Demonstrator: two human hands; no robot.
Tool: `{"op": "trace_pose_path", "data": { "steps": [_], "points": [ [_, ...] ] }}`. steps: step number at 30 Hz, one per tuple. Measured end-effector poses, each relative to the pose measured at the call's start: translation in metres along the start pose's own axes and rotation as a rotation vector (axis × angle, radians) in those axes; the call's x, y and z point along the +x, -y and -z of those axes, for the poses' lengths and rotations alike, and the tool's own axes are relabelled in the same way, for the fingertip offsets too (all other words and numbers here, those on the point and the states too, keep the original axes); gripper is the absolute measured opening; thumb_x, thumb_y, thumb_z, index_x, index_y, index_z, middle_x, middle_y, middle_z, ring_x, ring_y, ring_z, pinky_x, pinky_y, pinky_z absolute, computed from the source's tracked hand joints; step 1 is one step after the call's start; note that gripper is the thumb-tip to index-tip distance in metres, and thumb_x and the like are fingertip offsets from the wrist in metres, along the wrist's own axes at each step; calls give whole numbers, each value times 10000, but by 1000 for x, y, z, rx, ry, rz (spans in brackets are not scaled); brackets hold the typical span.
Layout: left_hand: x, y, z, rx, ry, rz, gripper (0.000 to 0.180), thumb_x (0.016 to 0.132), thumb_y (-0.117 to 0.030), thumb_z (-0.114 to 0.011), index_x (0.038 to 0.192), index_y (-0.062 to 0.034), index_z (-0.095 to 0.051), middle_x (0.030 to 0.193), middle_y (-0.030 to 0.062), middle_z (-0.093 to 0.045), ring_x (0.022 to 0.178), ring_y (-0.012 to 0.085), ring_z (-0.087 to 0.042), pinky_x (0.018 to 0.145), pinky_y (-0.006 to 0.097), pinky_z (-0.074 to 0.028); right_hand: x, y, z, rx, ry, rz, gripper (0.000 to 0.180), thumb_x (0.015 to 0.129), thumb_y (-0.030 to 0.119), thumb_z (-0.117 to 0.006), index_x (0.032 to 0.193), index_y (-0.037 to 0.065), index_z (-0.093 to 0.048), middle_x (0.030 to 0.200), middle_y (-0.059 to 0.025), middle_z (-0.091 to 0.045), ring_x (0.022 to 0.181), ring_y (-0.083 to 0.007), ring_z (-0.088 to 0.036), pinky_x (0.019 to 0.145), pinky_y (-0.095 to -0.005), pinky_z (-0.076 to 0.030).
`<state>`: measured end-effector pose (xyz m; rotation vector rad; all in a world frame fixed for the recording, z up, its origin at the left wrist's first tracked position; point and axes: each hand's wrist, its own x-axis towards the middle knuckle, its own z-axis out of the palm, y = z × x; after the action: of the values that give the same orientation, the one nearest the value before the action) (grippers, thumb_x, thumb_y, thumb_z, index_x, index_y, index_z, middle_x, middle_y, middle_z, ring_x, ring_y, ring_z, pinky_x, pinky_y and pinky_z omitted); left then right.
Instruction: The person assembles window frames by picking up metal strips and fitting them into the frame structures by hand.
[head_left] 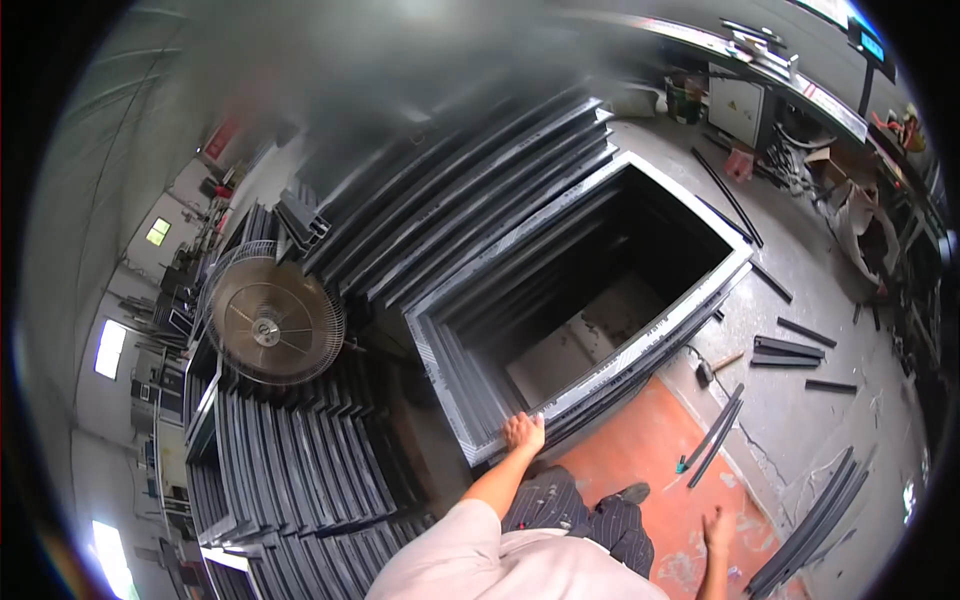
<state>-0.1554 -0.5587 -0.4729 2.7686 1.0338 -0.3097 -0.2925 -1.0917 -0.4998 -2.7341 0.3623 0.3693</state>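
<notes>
A stack of dark grey rectangular window frames (633, 350) stands in front of me, the top one with a pale film along its face. My left hand (523, 432) is at the top frame's near corner, its fingers curled over the edge. Low on the right, my right hand (718, 525) hangs over the orange floor sheet (640, 440), with nothing visible in it and its fingers partly apart. It touches no frame. The inside of the stack is dark, and pale floor shows through the opening.
A round caged fan (268, 315) stands to the left, above more stacked frames (300, 460). Behind lies another row of frames (470, 190). On the right are a mallet (712, 369), loose black strips (785, 350), long dark profiles (810, 525) and a cluttered workbench (800, 90).
</notes>
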Motion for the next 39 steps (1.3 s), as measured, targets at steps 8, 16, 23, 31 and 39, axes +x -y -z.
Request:
{"op": "trace_pose_path", "data": {
  "steps": [8,16,23,31,39],
  "points": [
    [11,-58,35,25,354,216,752,910,-616,-384,1320,2,-507,1356,251,-492,1252,395,-486,1059,506,-366,-4,-63,57,217,-275,-126,417,761,250,-677,1081,-17,-668,906,-232,-687,819,-361,-664,782,-441,-517],
    [97,-41,-20,-162,320,566,793,963,-590,-209,1230,53,-589,1269,245,-579,1202,410,-533,1045,506,-391,103,92,81,318,331,46,427,788,343,-713,1090,44,-670,928,-163,-700,868,-324,-671,770,-436,-529],
    [187,-207,-31,-463,217,429,594,936,-453,-451,1150,76,-614,1226,259,-597,1139,390,-580,964,450,-470,194,57,113,408,272,-175,412,809,302,-686,1123,37,-654,1033,-188,-685,957,-343,-657,836,-439,-518],
    [200,-503,6,-651,180,-154,441,901,-389,-549,1033,24,-629,1066,198,-653,1017,349,-610,896,431,-467,249,-59,108,895,-42,-690,376,910,327,-623,959,-38,-697,753,-87,-677,682,-192,-619,658,-362,-515],
    [123,-665,-16,-395,101,-100,516,925,-476,-474,1160,-27,-574,1138,195,-621,1112,379,-553,969,472,-408,393,-267,153,688,307,-646,356,868,301,-651,934,-45,-701,769,-100,-701,681,-191,-650,649,-347,-527]
  ]
}}
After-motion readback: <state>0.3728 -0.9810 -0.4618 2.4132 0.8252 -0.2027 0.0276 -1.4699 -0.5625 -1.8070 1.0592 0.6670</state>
